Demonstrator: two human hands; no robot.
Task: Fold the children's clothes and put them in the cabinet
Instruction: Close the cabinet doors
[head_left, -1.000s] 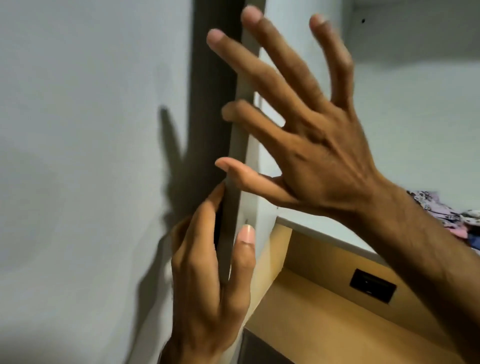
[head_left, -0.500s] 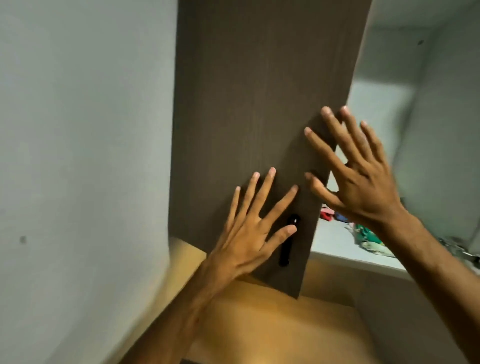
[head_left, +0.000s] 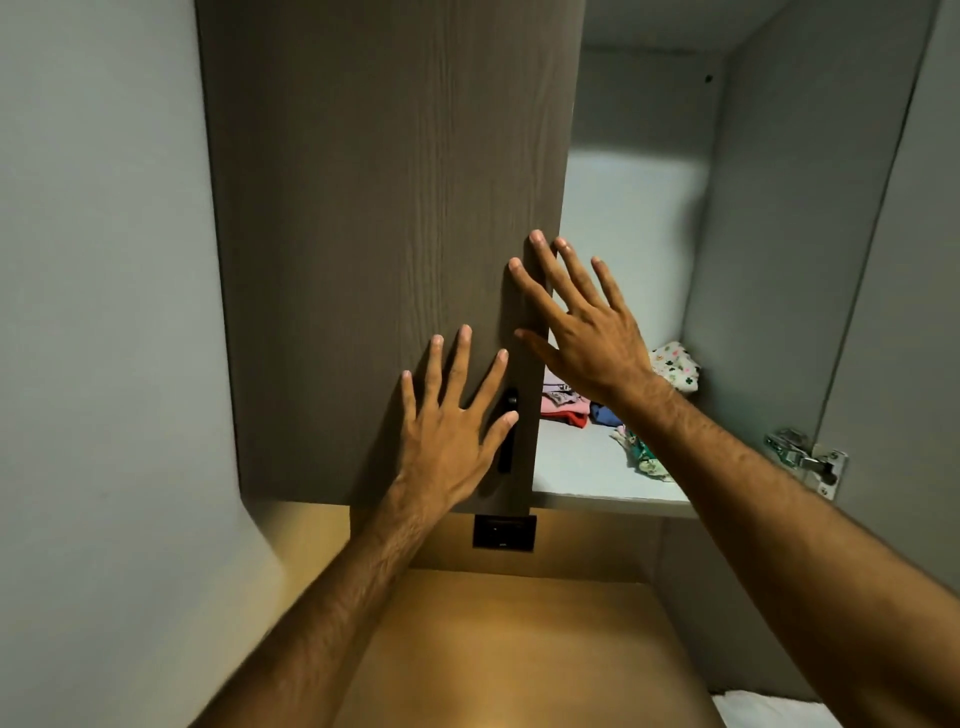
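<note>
The cabinet's left door (head_left: 374, 234) is dark brown wood grain with a black handle (head_left: 507, 434) near its lower right corner. My left hand (head_left: 452, 421) lies flat on the door with fingers spread, its thumb at the handle. My right hand (head_left: 582, 327) is open at the door's right edge, fingertips touching the wood. Behind that edge, folded children's clothes (head_left: 569, 405) in pink, red and blue lie on the white cabinet shelf (head_left: 587, 467). A white garment with green print (head_left: 675, 364) sits against the right inner wall.
The right door (head_left: 904, 260) stands swung open, a metal hinge (head_left: 805, 460) on its inner face. A pale wall (head_left: 104, 312) fills the left. Below the cabinet are a black socket plate (head_left: 504, 531) and a lit wooden surface (head_left: 509, 644). White cloth (head_left: 769, 712) shows at the bottom right.
The left door has swung from edge-on to nearly flush with the cabinet front. My left hand let go of its edge and now lies flat on its face; my right hand followed the edge.
</note>
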